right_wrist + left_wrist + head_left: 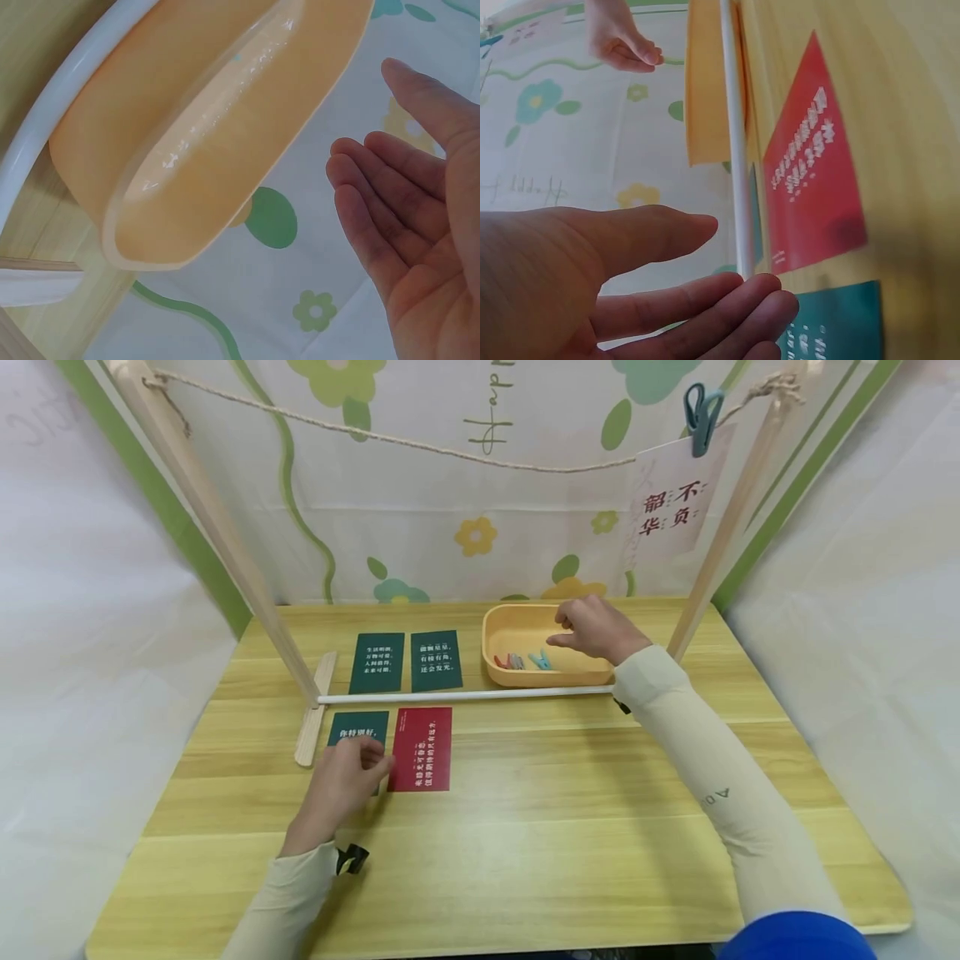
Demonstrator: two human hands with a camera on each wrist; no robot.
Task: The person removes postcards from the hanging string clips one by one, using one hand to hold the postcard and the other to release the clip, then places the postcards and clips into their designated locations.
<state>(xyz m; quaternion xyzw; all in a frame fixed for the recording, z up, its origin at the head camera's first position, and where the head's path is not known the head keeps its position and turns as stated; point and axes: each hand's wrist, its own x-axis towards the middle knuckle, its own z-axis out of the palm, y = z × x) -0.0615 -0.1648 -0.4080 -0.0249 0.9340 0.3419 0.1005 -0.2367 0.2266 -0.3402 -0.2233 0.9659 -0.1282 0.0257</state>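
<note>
My left hand [337, 789] hovers over the lower green card [360, 722], partly hiding it, beside a red card [422, 760]. Its thumb and fingers stand apart in the left wrist view, with nothing between them. Above the yellow bin [495, 625] is my right hand [596, 628], fingers loosely bent; in the right wrist view its palm holds nothing. Inside the bin lie several small clips, among them a red clip [501, 662] and a teal clip [540, 660]. A pale card [678, 506] with red and black writing hangs from the twine [420, 445] by a large teal clip [701, 422].
Two more green cards, a left one [377, 664] and a right one [437, 662], lie behind a white rod [465, 696]. That rod runs low across the wooden frame, whose left post [225, 539] and right post [731, 527] carry the twine. A flowered cloth [420, 543] hangs behind.
</note>
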